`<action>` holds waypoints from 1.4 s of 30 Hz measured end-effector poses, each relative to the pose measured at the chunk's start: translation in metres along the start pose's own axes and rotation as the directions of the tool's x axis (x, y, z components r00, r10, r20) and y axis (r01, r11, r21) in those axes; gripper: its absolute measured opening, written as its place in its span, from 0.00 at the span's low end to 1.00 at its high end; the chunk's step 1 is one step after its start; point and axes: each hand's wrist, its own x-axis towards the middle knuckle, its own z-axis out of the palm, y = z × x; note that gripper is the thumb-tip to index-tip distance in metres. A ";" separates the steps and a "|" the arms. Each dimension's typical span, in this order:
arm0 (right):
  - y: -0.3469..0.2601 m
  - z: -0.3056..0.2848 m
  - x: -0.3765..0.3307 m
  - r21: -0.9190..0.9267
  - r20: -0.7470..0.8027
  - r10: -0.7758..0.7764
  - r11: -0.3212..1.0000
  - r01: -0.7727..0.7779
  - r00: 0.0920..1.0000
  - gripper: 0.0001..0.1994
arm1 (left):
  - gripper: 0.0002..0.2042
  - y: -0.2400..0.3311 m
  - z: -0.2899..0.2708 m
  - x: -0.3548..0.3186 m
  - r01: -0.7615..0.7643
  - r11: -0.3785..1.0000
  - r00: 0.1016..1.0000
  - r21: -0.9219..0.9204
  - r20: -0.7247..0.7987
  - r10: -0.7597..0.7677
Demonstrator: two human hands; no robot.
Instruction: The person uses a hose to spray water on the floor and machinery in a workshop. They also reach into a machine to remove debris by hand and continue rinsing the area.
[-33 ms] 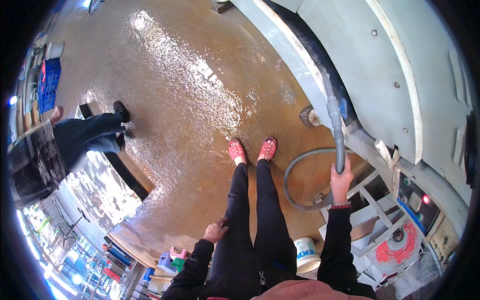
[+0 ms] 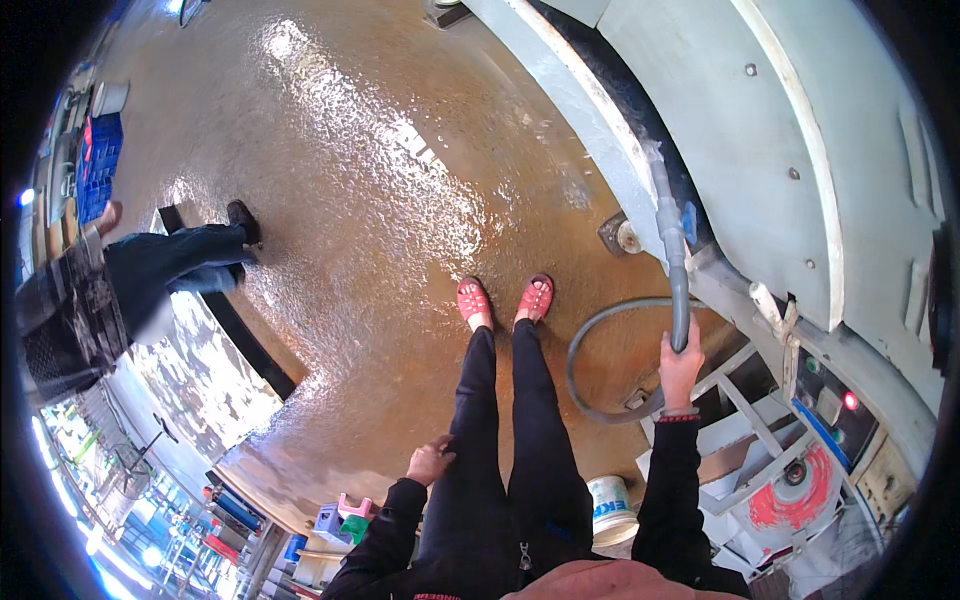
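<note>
1. Our right hand (image 2: 681, 370) has its fingers wrapped round the hose (image 2: 678, 290).
2. The hose is on our right, its far end by the machine (image 2: 725, 130).
3. Our left hand (image 2: 430, 462) is at our left thigh (image 2: 470, 500), fingers half curled; we cannot tell whether it holds anything.
</note>
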 end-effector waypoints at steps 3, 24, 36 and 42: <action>-0.008 0.007 0.005 0.060 -0.009 -0.024 0.998 0.024 1.000 0.27 | 0.24 0.003 -0.005 0.009 -0.028 0.999 0.999 -0.040 -0.034 0.026; -0.070 0.028 -0.024 0.522 0.478 0.206 0.715 -0.465 0.854 0.14 | 0.36 0.090 -0.016 0.016 0.218 0.947 0.943 0.238 -0.302 -0.141; -0.102 0.093 -0.058 0.697 0.098 0.457 0.602 -0.389 0.884 0.11 | 0.44 0.024 -0.110 0.055 0.409 0.809 0.912 0.423 -0.169 -0.373; -0.184 0.162 -0.031 0.658 0.026 0.379 0.690 -0.302 0.925 0.12 | 0.46 -0.023 -0.169 0.061 0.267 0.867 0.963 0.420 -0.156 -0.221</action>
